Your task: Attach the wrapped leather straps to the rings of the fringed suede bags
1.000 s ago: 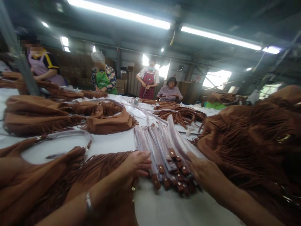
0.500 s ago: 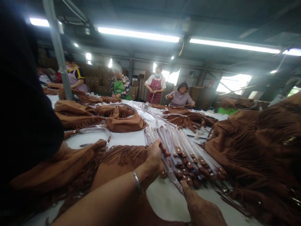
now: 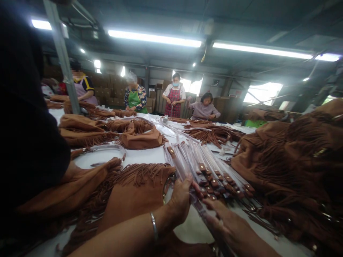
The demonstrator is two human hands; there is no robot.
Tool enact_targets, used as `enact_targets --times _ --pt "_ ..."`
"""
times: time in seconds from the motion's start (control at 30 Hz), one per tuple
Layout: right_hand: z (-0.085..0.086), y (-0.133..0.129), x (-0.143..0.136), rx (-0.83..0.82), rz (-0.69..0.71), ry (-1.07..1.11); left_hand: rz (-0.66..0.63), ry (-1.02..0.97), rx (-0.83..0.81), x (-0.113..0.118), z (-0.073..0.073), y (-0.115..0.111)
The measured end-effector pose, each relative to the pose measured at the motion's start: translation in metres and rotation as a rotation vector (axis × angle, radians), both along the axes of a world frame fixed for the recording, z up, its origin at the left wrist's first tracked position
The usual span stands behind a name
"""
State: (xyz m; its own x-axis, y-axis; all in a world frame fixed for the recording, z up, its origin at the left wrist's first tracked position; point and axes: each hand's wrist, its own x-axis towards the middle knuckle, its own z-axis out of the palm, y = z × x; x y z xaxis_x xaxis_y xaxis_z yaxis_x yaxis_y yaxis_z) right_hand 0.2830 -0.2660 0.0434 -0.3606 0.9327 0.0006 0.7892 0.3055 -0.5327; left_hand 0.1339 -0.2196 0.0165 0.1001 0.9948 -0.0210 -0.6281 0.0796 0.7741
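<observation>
Well, at left we see a bag (image 3: 134,201) lying on the table (image 3: 148,155), its fringe fanned along the far edge, perhaps to keep it untangled. Next, our left hand (image 3: 180,200) is clamped around a sleeved strap (image 3: 179,165), which slants away from us between bag and pile (image 3: 210,167), apparently to steady it. The pile's brown ends mostly face us, probably for order. Our right hand (image 3: 229,225) meets the strap's lower stretch; blurred, so we cannot tell whether it grips. Rightmost, fringed bags (image 3: 270,157) sit heaped, likely to save room.
</observation>
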Motion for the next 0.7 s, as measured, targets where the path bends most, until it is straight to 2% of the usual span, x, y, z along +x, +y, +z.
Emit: enact_targets --times 0.07,0.13,0.17,0.27,0.37,0.43,0.53,0.6,0.63,0.7 --pt "0.023 0.017 -0.003 -0.023 -0.082 0.251 -0.044 -0.002 0.026 0.005 0.001 -0.006" --pt "0.044 0.039 -0.014 -0.128 -0.215 0.455 -0.08 -0.007 0.045 0.011 0.002 -0.011" --pt "0.052 0.05 -0.022 -0.149 -0.226 0.534 -0.095 -0.01 0.05 0.013 0.003 -0.013" --pt "0.065 0.074 -0.055 -0.184 -0.104 0.644 -0.149 -0.034 0.039 0.016 0.005 -0.019" --pt "0.063 0.079 -0.086 -0.254 0.043 0.676 -0.148 -0.061 0.034 0.014 0.002 -0.021" --pt "0.058 0.077 -0.099 -0.284 0.066 0.69 -0.107 -0.047 0.048 0.011 -0.002 -0.02" --pt "0.05 0.073 -0.1 -0.393 0.042 0.791 -0.116 0.02 0.049 0.007 -0.008 -0.016" --pt "0.047 0.073 -0.094 -0.47 0.098 0.823 -0.15 0.128 0.032 0.004 -0.01 -0.013" --pt "0.047 0.073 -0.089 -0.466 0.139 0.766 -0.162 0.187 0.02 0.001 -0.009 -0.011" --pt "0.046 0.075 -0.08 -0.311 0.198 0.486 -0.183 0.286 -0.006 -0.009 -0.006 -0.006"
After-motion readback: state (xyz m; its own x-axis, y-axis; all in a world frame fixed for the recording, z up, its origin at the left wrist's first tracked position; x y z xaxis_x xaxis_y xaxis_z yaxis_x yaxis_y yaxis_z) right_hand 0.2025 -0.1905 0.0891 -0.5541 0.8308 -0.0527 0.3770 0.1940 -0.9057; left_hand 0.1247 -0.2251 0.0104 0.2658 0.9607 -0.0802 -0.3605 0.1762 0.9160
